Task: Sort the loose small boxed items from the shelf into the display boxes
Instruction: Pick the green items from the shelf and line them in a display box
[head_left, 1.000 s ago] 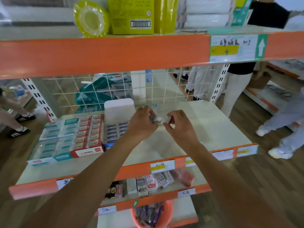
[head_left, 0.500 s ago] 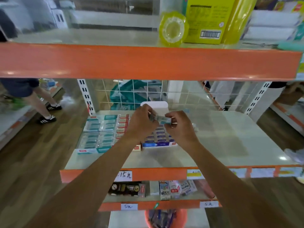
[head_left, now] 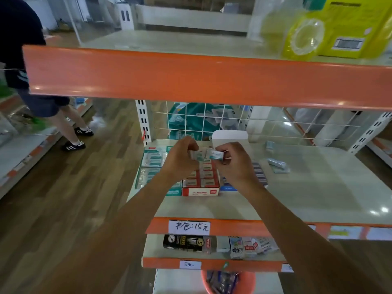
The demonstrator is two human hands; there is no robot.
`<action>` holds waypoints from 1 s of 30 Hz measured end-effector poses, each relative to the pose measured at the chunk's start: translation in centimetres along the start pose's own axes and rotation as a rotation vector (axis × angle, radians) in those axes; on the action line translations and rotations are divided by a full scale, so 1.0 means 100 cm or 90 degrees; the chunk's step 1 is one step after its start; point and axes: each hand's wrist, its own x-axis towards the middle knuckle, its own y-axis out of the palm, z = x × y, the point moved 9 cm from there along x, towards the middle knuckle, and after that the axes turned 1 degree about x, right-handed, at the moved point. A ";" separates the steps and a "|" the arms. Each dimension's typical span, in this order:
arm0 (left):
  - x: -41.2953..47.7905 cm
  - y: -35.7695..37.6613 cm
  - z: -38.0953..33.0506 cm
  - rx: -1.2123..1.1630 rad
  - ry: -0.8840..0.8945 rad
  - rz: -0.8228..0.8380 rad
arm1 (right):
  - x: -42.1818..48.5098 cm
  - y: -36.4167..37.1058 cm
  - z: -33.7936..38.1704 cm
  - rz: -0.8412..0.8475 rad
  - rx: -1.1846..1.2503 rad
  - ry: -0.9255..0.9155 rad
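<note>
Both my hands are raised over the middle shelf (head_left: 297,200). My left hand (head_left: 180,158) pinches one small teal-and-white box (head_left: 195,155). My right hand (head_left: 233,164) pinches a second small box (head_left: 216,154) of the same kind, close beside the first. Under them stand three display boxes side by side: a teal one (head_left: 152,166) on the left, a red one (head_left: 201,183) in the middle, and a blue one (head_left: 259,175) on the right, mostly hidden by my right hand. Two loose small boxes lie on the shelf, one nearer (head_left: 277,163) and one further back (head_left: 269,145).
An orange-edged upper shelf (head_left: 191,77) overhangs the work area and carries yellow packages (head_left: 343,30). A wire grid (head_left: 233,122) closes the back. A lower shelf holds assorted packs (head_left: 186,242). An orange bucket (head_left: 248,283) sits below. A person (head_left: 42,98) stands at the left.
The view has swung left and closer to the shelf. My hands, first joined on one small item, now each hold a separate small box above the red display box.
</note>
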 end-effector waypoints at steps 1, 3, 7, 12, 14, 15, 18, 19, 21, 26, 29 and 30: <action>0.000 -0.003 0.007 -0.001 -0.008 0.002 | 0.001 0.004 0.003 0.002 0.004 -0.002; 0.000 -0.009 0.018 -0.015 -0.015 0.006 | 0.001 0.012 0.009 0.008 0.007 -0.007; -0.002 -0.023 0.035 -0.027 0.004 -0.003 | 0.000 0.025 0.020 0.004 0.031 -0.021; -0.007 -0.040 0.058 -0.006 0.045 -0.006 | 0.000 0.042 0.030 0.054 0.009 -0.011; -0.009 -0.045 0.069 0.012 0.048 0.003 | 0.000 0.052 0.038 0.084 -0.025 -0.024; -0.009 -0.047 0.074 0.017 0.046 0.009 | 0.000 0.058 0.041 0.095 -0.044 -0.032; -0.011 -0.051 0.086 0.031 0.048 0.030 | 0.000 0.072 0.049 0.110 -0.104 -0.066; -0.012 -0.052 0.089 0.039 0.045 0.036 | -0.001 0.075 0.051 0.111 -0.120 -0.076; -0.014 -0.053 0.094 0.065 0.043 0.039 | -0.003 0.080 0.053 0.115 -0.143 -0.084; -0.017 -0.056 0.092 0.194 0.095 0.033 | -0.004 0.085 0.058 0.129 -0.184 -0.077; -0.019 -0.056 0.090 0.251 0.129 0.028 | -0.003 0.090 0.058 0.162 -0.211 -0.066; -0.020 -0.056 0.090 0.266 0.130 0.027 | -0.002 0.091 0.058 0.171 -0.220 -0.066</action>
